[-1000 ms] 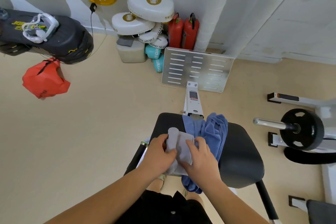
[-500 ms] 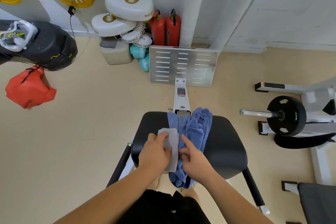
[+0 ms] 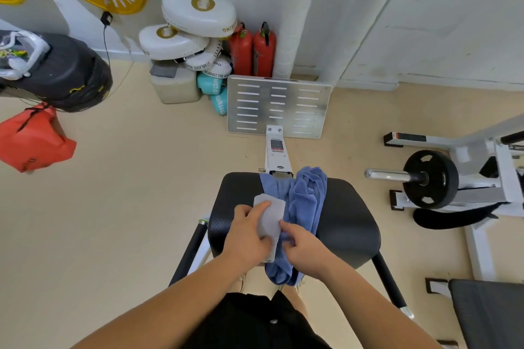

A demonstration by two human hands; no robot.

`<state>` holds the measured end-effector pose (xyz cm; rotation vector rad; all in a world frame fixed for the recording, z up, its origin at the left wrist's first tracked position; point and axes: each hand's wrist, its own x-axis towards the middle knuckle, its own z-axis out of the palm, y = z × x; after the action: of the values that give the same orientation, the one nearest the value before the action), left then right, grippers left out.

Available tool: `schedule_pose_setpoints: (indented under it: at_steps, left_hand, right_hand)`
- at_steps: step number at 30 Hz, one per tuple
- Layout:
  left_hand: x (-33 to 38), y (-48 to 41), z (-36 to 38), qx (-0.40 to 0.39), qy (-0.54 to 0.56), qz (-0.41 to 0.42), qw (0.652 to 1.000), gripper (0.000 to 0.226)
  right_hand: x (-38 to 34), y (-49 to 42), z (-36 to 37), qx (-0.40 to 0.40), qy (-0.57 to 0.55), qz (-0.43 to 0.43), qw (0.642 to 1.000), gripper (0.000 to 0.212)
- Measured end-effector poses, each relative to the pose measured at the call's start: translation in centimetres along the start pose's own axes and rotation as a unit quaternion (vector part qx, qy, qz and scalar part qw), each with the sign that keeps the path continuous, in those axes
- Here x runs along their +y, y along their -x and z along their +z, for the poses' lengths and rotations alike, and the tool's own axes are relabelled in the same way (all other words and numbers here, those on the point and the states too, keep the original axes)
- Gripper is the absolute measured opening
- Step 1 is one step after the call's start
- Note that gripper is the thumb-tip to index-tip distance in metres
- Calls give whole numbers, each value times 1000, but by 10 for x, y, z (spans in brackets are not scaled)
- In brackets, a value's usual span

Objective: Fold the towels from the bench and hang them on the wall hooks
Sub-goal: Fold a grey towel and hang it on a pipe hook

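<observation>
Two towels are sitting on the black padded bench seat in front of me: a small pale grey folded towel and a loose, crumpled blue terry towel. I am pinching the grey one with my left hand, thumb on top and fingers wrapped beneath, so the fold is staying closed while I work on it. My right hand is pressing its fingertips against the grey towel's right edge, where it is meeting the blue cloth; I cannot tell whether those fingers are gripping the grey edge or only tucking it flat. I judge I am keeping the work low over the seat so the padding is supporting the fold.

The grey towel's long axis is running away from me, its far short end pointing toward the perforated metal footplate by the wall and leaning a little to the left. The blue towel is lying alongside, just right of it, draped lengthwise with its near end hanging off the seat's front edge. No wall hooks are showing here, so hanging is not yet begun.
</observation>
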<state>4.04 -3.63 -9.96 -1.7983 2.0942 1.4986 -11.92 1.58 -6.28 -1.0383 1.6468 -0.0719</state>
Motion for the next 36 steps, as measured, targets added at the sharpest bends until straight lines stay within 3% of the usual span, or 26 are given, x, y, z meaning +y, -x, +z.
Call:
schedule_pose_setpoints:
  at_steps: [2, 4, 7, 9, 11, 14, 20, 24, 28, 32, 36]
  left_hand:
    - [3, 8, -13, -10, -13, 74, 997, 77]
    - [6, 22, -30, -31, -5, 144, 989, 79]
    - [9, 51, -63, -41, -77, 242, 966, 82]
    - [10, 77, -84, -27, -135, 298, 945, 84]
    - [12, 104, -100, -13, -162, 342, 925, 87]
    - [9, 141, -113, 28, -172, 374, 911, 88]
    - [-3, 208, -114, 107, -15, 273, 956, 70]
    - [-7, 246, -109, 67, 128, 154, 977, 55]
    - [-11, 272, -114, -5, 284, 106, 953, 50]
    - [-14, 277, -132, -11, 309, 116, 944, 49]
    - [-25, 273, -161, 22, 336, 121, 934, 45]
  right_hand:
    - [-7, 10, 0, 89, -19, 0, 996, 42]
    - [-17, 26, -6, 153, -67, -23, 986, 43]
    - [-31, 56, -19, 159, -95, -68, 980, 90]
    - [-42, 79, -22, 111, -53, -89, 988, 107]
    - [-56, 99, -18, 58, -33, -106, 992, 92]
    - [-69, 128, -5, 62, 4, -141, 988, 60]
    - [-48, 185, 37, 121, -81, -170, 975, 42]
    - [-30, 216, 64, 130, -250, -190, 941, 43]
    - [-30, 237, 81, 127, -312, -189, 922, 48]
    - [-48, 245, 78, 144, -334, -192, 911, 41]
    - [-82, 233, 79, 112, -331, -186, 918, 50]
